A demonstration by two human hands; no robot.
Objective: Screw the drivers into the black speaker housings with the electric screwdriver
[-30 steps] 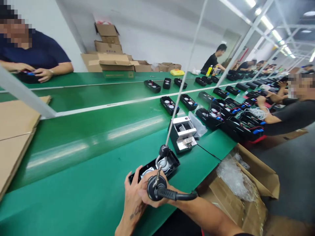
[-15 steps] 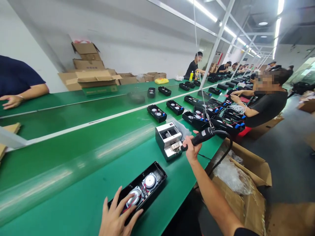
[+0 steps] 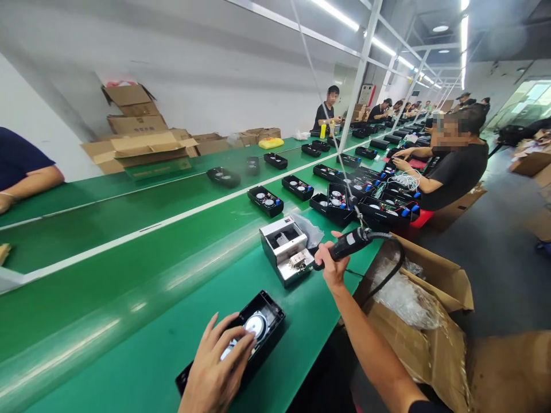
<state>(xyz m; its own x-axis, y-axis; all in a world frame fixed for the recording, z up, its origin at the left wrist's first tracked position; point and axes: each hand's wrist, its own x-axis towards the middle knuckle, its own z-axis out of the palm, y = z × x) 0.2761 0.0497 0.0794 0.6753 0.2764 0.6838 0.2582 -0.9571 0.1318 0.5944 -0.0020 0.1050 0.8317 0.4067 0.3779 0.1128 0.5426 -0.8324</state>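
On the near end of the bench [image 3: 129,367], the case [image 3: 267,347] is lying open side up, slanting away from the person. The left hand [image 3: 219,361] is resting open over its near part, fingers loosely bent and reaching to the speaker [image 3: 255,325]. The right hand [image 3: 333,264] is gripping the driver [image 3: 349,243], which is hanging from a cord [image 3: 316,83], and is keeping its nose just beside the feeder [image 3: 291,246]. The step in hand is seemingly picking up a screw, though none is showing. The next move is probably calling for a screw seated squarely on the bit, then a steady, upright approach to a speaker's fixing hole while the left hand is bracing the case.
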